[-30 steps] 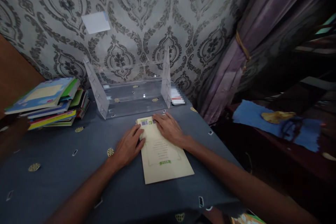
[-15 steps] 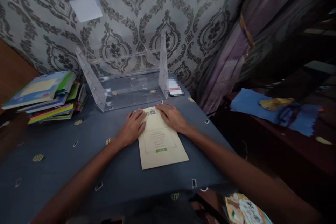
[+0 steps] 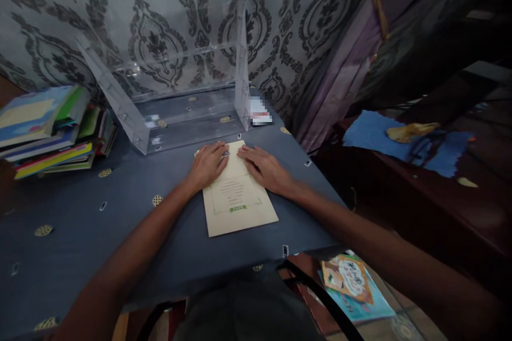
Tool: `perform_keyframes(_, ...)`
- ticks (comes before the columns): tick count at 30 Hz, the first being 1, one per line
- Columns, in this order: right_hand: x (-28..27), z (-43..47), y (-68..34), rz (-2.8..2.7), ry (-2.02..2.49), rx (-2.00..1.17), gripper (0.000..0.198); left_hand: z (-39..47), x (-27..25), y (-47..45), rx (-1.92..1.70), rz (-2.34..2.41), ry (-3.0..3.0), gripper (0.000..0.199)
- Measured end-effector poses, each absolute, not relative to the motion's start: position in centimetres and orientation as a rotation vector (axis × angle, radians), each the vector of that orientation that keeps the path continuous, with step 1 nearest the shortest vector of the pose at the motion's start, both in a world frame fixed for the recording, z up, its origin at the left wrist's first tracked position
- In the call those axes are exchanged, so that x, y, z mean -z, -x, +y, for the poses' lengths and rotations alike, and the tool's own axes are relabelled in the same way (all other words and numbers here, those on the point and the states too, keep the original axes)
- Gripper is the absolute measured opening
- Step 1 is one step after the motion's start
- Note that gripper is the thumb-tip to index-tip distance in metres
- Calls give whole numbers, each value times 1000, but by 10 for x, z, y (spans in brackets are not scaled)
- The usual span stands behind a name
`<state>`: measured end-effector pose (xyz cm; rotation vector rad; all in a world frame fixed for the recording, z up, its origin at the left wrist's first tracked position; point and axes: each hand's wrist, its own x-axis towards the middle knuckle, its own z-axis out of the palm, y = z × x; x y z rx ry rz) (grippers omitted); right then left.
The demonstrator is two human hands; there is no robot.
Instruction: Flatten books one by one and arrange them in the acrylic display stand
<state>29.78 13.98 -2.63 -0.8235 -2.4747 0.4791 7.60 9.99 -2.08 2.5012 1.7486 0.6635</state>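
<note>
"Is the way forward being blocked?"
"Yes, by the rack (image 3: 192, 120); far left is being occupied by books (image 3: 52, 128)."
"Where is passage being left?"
"Over the table (image 3: 124, 224), between books and left hand (image 3: 207, 166)."

This looks like a room in a home: damask-patterned wallpaper (image 3: 158, 50), a purple curtain (image 3: 340, 85) gathered by a tieback (image 3: 379, 8), and a cloth-covered desk (image 3: 130, 186) bearing stacked books (image 3: 44, 130).

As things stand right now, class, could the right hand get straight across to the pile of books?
Probably not straight across: the left hand, resting on the pale booklet, lies between the right hand and the pile of books, and the clear stand also seems close to that line.
</note>
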Motion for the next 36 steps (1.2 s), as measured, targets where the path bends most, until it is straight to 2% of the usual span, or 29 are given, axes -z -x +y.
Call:
perform_keyframes(8, 18, 77, -347, -2413, 699, -579, 36, 99, 18, -77, -654, 1754, -2479, 36)
perform_keyframes(15, 16, 37, -371, -2385, 635, -519, 30, 99, 18, -78, -655, 1770, -2465, 37)
perform_keyframes(21, 7, 20, -356, -2428, 531, -346, 26, 98, 19, -78, -662, 1764, -2469, 37)
perform_keyframes(29, 5, -25, -277, -2761, 134, -567, 42, 98, 21, -74, -675, 1749, -2470, 39)
perform_keyframes(36, 15, -27, -302, -2686, 328, -657, 50, 99, 21, -74, -673, 1720, -2475, 40)
